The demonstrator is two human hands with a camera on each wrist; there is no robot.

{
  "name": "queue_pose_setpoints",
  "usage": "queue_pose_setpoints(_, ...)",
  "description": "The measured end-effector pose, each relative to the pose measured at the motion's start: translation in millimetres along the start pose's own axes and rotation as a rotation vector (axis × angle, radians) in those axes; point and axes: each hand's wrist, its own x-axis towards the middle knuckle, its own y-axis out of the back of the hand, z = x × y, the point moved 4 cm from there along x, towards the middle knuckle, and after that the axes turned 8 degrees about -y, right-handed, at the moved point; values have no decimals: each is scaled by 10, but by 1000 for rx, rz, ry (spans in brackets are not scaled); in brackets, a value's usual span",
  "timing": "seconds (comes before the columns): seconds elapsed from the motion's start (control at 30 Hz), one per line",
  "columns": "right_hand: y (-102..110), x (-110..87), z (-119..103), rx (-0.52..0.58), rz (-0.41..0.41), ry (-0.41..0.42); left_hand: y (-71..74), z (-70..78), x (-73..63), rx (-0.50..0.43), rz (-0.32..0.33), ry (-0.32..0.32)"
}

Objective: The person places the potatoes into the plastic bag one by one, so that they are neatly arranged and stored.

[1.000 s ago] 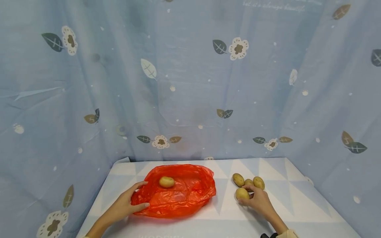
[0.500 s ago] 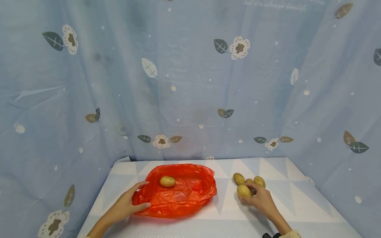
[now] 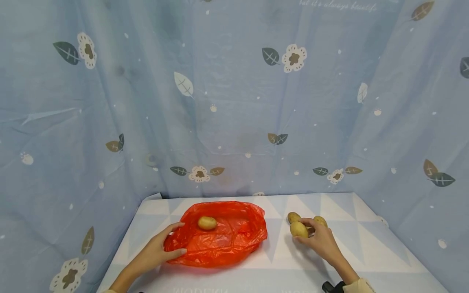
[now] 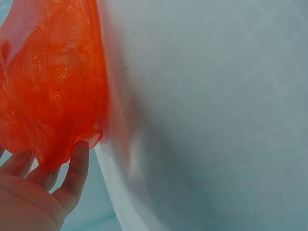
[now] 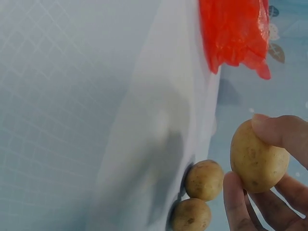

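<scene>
Right fingers (image 5: 284,131) are pinching a potato (image 5: 252,161), half-hiding others (image 3: 293,217) right of the crinkled bag (image 3: 216,258); spread left fingers (image 4: 77,168) are touching its plastic.

Left hand (image 4: 33,199) touches red bag (image 4: 60,82) (crinkled, translucent).

Flowered blue curtain (image 3: 227,122) closes in a triangle-patterned tablecloth (image 3: 366,240)

The curtain hangs in soft folds behind the tablecloth and down both sides; over on the left I notice a sharp crease (image 3: 51,114). White flowers (image 3: 294,59) with brown centres sit among dark green, brown and white leaves (image 3: 270,56), small pale dots between. White script (image 3: 337,5) runs near the top right. Faint lettering (image 3: 200,291) crosses the tablecloth's near part, and a small flap (image 3: 152,197) shows at its far left corner.
</scene>
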Motion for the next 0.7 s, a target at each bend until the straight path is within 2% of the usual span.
queue_pose_setpoints(0.3,-16,-27,-18,13,1,7,2,4,-15,-12,-11,-4)
queue_pose_setpoints(0.53,-11,-3,-114,51,13,36,26,18,1,10,-3,-17)
queue_pose_setpoints(0.7,2,19,-189,74,23,50,30,13,6,0,6,0)
